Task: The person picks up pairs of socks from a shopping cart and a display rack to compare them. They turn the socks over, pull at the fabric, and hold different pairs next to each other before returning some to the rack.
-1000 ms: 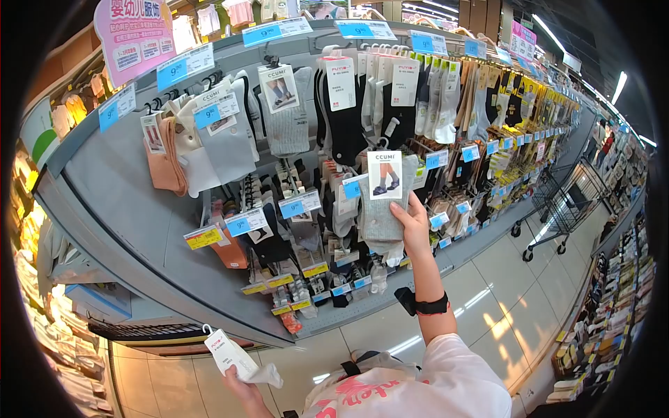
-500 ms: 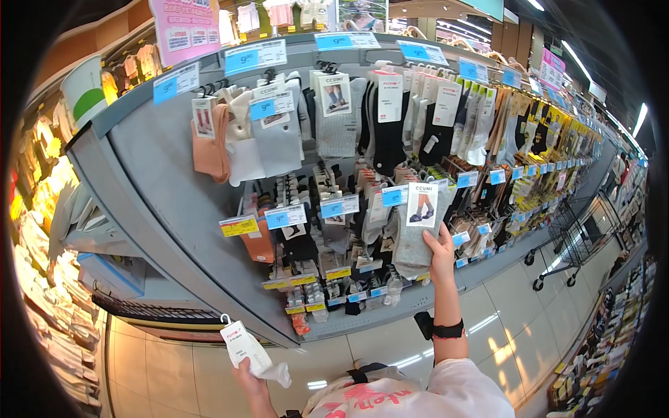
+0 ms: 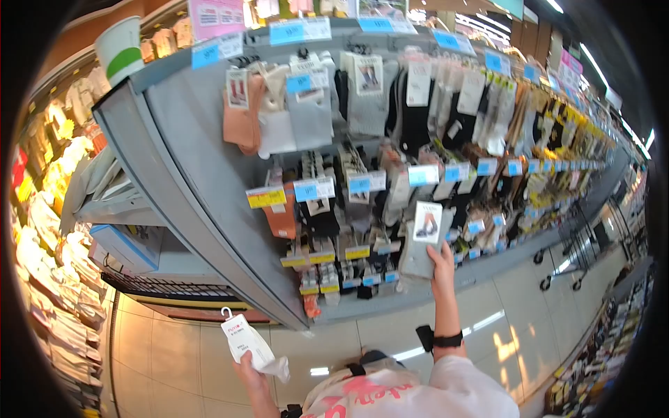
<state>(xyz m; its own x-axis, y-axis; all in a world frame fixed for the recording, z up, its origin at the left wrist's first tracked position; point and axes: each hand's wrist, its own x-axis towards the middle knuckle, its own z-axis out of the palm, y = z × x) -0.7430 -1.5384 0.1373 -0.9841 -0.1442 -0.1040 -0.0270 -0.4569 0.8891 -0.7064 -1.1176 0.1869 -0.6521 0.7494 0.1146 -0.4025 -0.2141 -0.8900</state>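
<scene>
In my left hand (image 3: 250,371), low in the view, is a pair of white socks (image 3: 259,348) with a white card and a plastic hook on top. The fingers and thumb close round its lower left edge. My right hand (image 3: 441,263) grips a pair of grey socks (image 3: 416,258) by its right side, thumb in front. Their white card (image 3: 427,221) bears a picture of feet in socks. These grey socks are in front of the lower rows of hanging socks. On the upper row, similar grey socks (image 3: 367,104) hang beside black ones.
A grey display rack (image 3: 202,181) of socks with blue and yellow price tags curves off to the right. A shopping cart (image 3: 575,251) stands on the tiled floor (image 3: 488,313) at right. Clothes hang at far left, and a white-and-green bucket (image 3: 118,49) sits on the rack's corner.
The view has shifted, so the rack appears further right and slightly higher. The grey socks in my right hand sit a little lower in view. Both hands keep their socks.
</scene>
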